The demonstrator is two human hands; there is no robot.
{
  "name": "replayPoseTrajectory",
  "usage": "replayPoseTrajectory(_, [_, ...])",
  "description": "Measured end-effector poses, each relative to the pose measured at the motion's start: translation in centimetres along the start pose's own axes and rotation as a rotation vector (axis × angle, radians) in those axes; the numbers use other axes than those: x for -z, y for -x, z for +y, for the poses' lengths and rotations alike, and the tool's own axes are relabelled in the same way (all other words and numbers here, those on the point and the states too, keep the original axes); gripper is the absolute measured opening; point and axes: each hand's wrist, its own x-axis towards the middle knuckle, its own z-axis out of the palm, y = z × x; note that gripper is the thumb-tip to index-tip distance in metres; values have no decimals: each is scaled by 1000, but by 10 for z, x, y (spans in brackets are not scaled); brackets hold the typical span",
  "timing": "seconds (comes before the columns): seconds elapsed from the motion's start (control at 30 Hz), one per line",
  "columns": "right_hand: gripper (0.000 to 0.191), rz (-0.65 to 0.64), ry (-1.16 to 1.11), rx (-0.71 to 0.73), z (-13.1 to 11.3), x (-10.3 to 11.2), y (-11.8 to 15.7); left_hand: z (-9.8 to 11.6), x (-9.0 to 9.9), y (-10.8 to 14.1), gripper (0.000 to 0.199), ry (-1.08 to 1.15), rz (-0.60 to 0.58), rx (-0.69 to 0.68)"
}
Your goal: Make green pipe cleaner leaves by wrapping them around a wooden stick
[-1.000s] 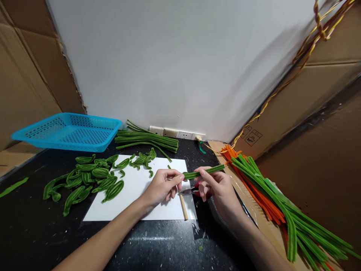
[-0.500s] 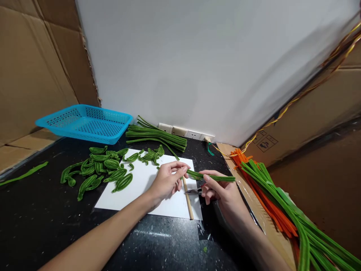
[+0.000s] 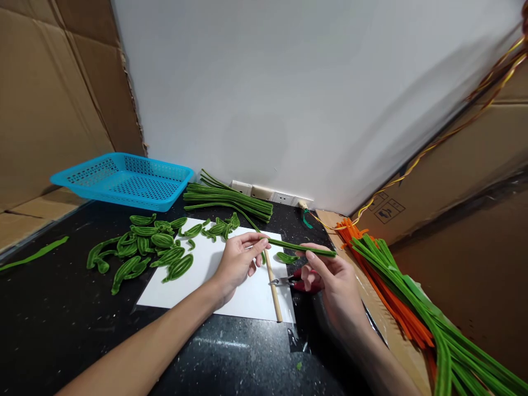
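- The left hand (image 3: 243,257) is above the white paper (image 3: 202,294), its thumb and forefinger closed on the left end of a narrow green strip (image 3: 292,246); its other fingers are loosely curled.
- The right hand (image 3: 330,272) pinches the same strip close to its right end, between thumb and fingers.
- The strip runs between the two hands, above the paper's right side, with its right end slightly lower than its left.
- Red-handled pliers (image 3: 304,281) are at the right hand's lower fingers, their metal tips pointing left to a thin wooden stick (image 3: 274,294). Whether those fingers grip the handles cannot be told.
- The stick lies along the right part of the paper, its upper end near the left hand.
- A small green leaf shape (image 3: 287,258) is just below the strip, near the paper's right edge.
- To the left, a loose group of green leaf shapes (image 3: 163,240) is spread over the black bench (image 3: 198,357) and the paper's left edge.
- Smaller green pieces (image 3: 223,227) lie at the paper's far edge.
- Behind them are a bundle of dark green strips (image 3: 233,202) and a blue basket (image 3: 127,186).
- On the right, orange strips (image 3: 388,300) and bright green strips (image 3: 424,305) lie on cardboard (image 3: 373,280).
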Motion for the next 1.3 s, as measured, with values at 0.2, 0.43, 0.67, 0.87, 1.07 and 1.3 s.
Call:
replayPoseTrajectory(0.2, [45,-4,24,8,-1,1,1,-2,2,-1,42,4,55,-48])
replayPoseTrajectory(0.43, [37,-96,53,21,-1,0,0,1,5,-3,43,-74,3,-108])
replayPoseTrajectory(0.67, [38,-364,162,-42,-3,-7,3,-2,3,-2,50,-134,-63,-139])
replayPoseTrajectory(0.87, [38,-417,297,11,-3,-7,8,-1,5,-3,44,-143,65,-174])
replayPoseTrajectory(1.07, [29,-433,472,174,-2,-6,12,4,7,-6,43,-132,206,-186])
replayPoseTrajectory(1.3, [25,-452,527,321,-9,-6,12,3,7,-5,43,-157,146,-221])
